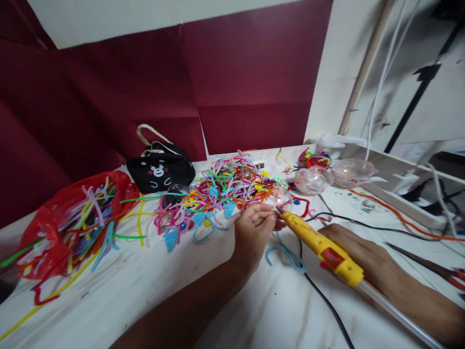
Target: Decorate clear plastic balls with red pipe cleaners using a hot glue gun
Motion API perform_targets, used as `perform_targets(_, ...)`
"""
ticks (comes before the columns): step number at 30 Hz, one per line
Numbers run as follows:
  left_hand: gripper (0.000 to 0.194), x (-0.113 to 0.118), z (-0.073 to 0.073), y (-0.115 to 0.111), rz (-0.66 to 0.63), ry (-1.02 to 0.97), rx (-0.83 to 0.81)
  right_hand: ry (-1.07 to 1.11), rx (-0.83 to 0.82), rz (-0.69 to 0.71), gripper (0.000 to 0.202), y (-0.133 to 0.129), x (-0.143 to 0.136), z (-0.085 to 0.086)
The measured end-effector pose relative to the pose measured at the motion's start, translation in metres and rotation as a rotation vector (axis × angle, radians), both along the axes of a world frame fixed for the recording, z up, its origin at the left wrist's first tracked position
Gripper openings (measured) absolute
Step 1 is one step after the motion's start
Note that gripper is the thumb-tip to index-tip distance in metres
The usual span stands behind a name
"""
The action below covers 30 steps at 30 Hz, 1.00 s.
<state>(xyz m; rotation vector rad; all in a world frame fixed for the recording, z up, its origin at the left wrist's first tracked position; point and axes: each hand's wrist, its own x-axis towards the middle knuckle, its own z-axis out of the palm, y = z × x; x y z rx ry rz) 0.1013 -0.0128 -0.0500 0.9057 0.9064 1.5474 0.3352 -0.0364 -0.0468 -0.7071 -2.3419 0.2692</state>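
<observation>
Yellow plastic marks the glue gun [319, 242] gripped in our right hand [359, 252], its long axis slanting away leftward, so its nozzle [279, 210] sits just beside our left hand [255, 225], which pinches a small piece we cannot make out.

I'm seeing a yellow glue gun [316, 237] flashing a red patch [332, 258]. Pipe cleaners [238, 179] are mingling pink, blue, green, orange and lilac. The bag [125, 186] is glowing red, the backdrop [250, 72] maroon, the black pouch [179, 172] is sporting a white-and-red bear print [158, 170], and brownish veins [302, 322] are streaking the white desk [240, 315].
</observation>
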Motion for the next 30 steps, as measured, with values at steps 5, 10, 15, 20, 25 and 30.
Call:
perform_targets(5,0.037,-0.001,0.002,0.001,-0.005,-0.028,-0.016,0.024,0.052,0.001,0.022,0.000,-0.004,0.002)
perform_targets(10,0.041,-0.002,0.003,0.001,-0.010,-0.038,-0.036,0.092,0.095,-0.034,0.027,-0.002,-0.008,0.000)
perform_targets(15,0.042,-0.007,0.005,0.006,0.015,-0.021,-0.013,0.130,0.115,-0.097,0.032,0.004,0.002,-0.010)
perform_targets(20,0.037,-0.014,0.008,0.011,0.071,0.001,0.002,0.029,0.069,-0.204,0.027,0.013,0.020,-0.007)
perform_targets(25,0.037,-0.017,0.012,0.014,0.078,-0.026,0.002,-0.096,-0.006,-0.268,0.024,0.018,0.042,-0.012)
perform_targets(30,0.036,-0.020,0.014,0.016,0.085,-0.049,-0.005,-0.113,0.024,-0.287,0.020,0.027,0.055,-0.028)
